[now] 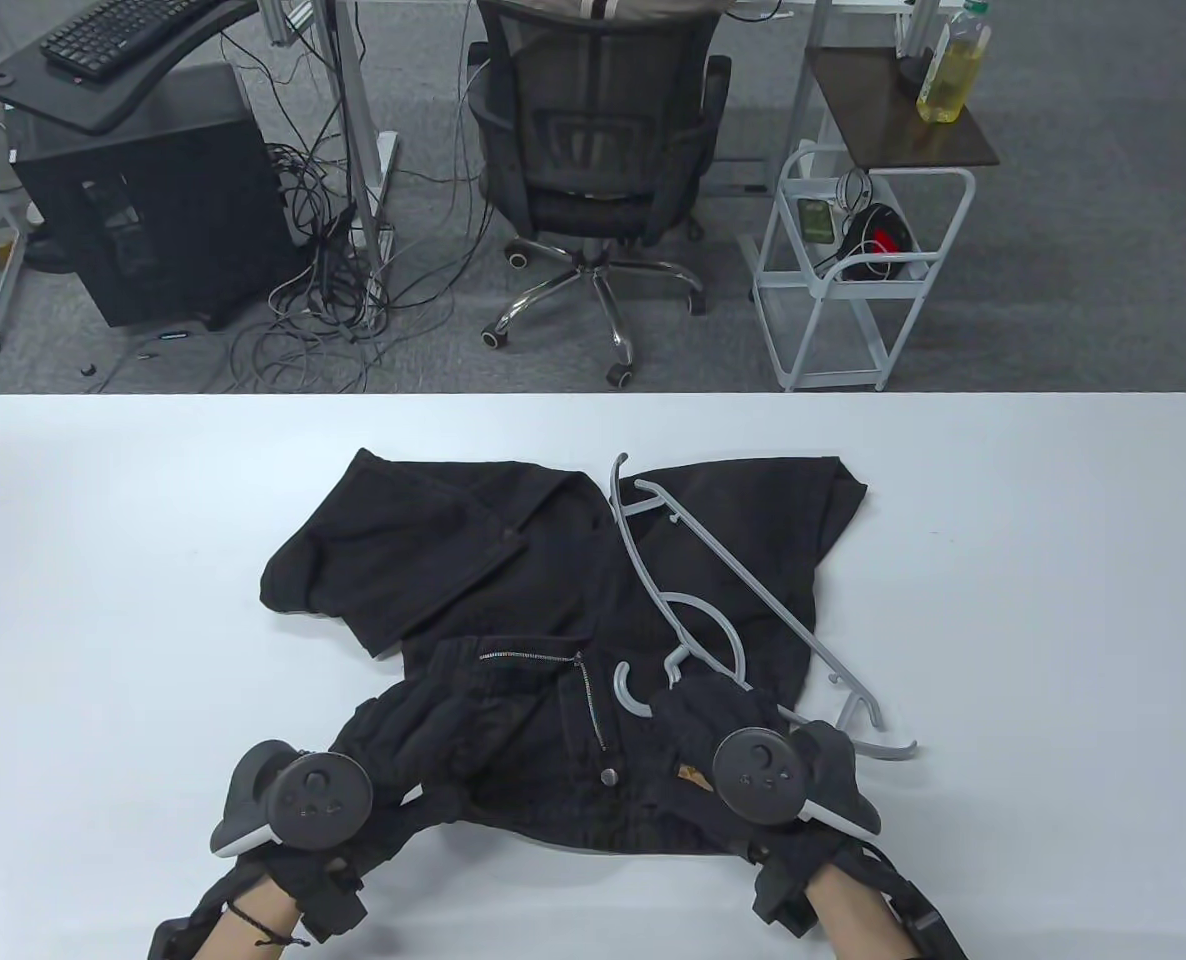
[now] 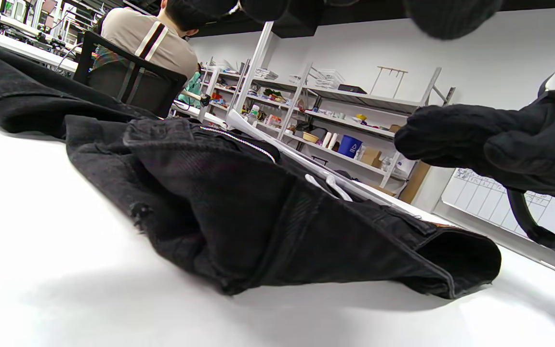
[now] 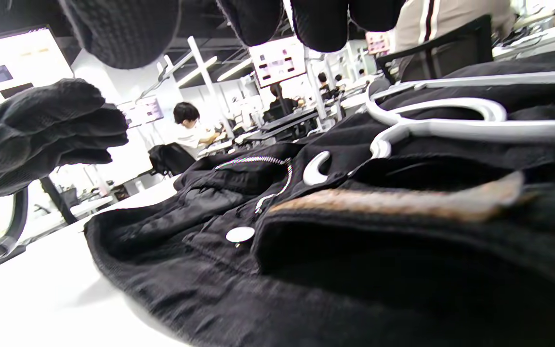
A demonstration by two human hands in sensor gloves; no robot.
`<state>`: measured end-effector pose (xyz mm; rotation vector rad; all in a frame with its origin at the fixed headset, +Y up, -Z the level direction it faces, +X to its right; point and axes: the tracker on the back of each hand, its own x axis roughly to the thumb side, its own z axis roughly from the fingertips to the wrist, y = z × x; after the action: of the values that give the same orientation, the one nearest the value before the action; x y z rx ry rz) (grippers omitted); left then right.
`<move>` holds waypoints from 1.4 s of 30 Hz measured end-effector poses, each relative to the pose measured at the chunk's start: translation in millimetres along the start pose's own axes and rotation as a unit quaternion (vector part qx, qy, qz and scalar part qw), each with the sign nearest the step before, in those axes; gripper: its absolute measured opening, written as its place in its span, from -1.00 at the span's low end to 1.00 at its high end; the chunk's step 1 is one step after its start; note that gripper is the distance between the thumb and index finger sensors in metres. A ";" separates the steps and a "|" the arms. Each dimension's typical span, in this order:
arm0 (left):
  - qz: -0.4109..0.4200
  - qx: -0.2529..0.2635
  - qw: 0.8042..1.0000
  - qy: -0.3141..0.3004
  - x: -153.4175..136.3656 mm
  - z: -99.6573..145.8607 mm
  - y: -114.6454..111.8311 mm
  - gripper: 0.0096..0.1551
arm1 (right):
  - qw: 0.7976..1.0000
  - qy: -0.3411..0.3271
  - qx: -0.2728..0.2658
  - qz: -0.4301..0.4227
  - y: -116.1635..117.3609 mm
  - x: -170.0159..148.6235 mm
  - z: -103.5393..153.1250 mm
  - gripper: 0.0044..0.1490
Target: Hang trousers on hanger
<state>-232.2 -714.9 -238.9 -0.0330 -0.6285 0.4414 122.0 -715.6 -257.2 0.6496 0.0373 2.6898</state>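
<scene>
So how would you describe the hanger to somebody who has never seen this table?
On the white table lies a crumpled pair of black trousers. The hanger lies on their right side, its hook near the right hand. It is thin, light grey plastic, the only pale thing on the dark cloth.

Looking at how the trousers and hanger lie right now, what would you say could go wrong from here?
The grey hanger lies on top of the crumpled black trousers, its hook beside the open zipper; pulling it out could snag the fly. The legs are folded back over each other, so lifting at the waistband may drag them up in a bunch. Neither the left hand nor the right hand visibly grips anything, so the cloth could slide on the table.
</scene>
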 end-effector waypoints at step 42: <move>0.006 -0.022 1.000 0.007 -0.3 -3.1 -5.5 -0.11 | 0.955 0.291 0.052 0.019 32.3 -99.8 -10.7 0.04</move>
<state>-228.5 -719.7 -240.6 -0.0822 -0.6243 0.4387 188.2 -781.1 -306.6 -0.1386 0.3226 2.8320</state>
